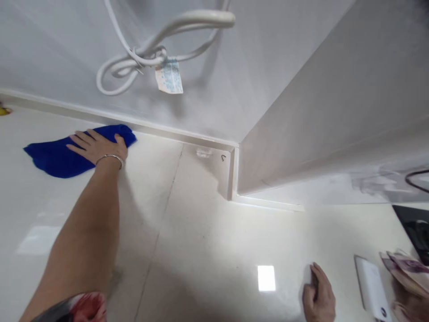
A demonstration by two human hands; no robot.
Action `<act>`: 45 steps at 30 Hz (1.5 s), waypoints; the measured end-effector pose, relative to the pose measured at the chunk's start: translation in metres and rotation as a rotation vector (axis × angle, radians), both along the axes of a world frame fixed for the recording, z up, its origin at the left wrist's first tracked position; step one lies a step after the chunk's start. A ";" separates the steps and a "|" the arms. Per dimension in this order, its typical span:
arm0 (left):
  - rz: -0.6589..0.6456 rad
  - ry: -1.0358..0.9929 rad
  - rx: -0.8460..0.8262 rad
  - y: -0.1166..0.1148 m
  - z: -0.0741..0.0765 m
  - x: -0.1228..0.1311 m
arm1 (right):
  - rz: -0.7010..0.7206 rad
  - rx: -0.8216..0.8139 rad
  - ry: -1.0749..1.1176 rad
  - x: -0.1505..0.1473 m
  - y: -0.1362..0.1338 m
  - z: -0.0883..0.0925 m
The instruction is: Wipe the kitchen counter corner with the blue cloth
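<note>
My left hand (95, 146), with a bangle at the wrist, lies flat with spread fingers on a dark blue cloth (60, 158). It presses the cloth onto the glossy white counter (197, 232). The cloth is spread out, its far edge close to the low ledge along the wall. At the lower right, my right hand (320, 295) rests on the counter with its fingers loosely bent and the thumb apart from the forefinger. Between them is only a dark gap, and no held thing shows. Nearest to that hand is a white, flat, phone-like object (373, 288).
A looped white cable (134, 60) with a paper tag (169, 76) hangs in front of the wall. A wall corner (234, 174) juts into the counter. Crumpled patterned material (407, 273) and a black appliance (415, 228) sit at the right edge. Something yellow (4, 110) shows far left.
</note>
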State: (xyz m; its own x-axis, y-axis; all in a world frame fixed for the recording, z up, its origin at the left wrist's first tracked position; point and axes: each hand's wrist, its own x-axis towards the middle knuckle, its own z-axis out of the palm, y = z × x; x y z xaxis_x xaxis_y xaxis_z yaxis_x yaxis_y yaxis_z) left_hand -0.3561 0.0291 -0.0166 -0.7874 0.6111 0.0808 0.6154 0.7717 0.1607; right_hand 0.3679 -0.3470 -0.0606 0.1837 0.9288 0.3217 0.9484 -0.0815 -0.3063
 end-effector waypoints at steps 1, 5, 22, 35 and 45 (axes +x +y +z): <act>0.028 0.005 -0.018 0.006 0.000 0.003 | -0.002 -0.010 0.002 -0.001 0.000 0.001; 0.088 0.035 -0.061 0.023 -0.007 0.009 | -0.021 -0.025 -0.004 -0.005 0.000 0.004; -0.451 -0.091 -0.026 0.015 0.002 0.197 | -0.087 0.023 0.018 -0.024 0.005 0.009; -1.017 -0.106 0.028 -0.099 -0.009 0.246 | -0.027 0.097 -0.005 -0.017 0.007 0.000; -1.144 -0.419 -0.043 -0.161 0.031 0.256 | 0.027 0.182 -0.003 -0.016 0.009 -0.007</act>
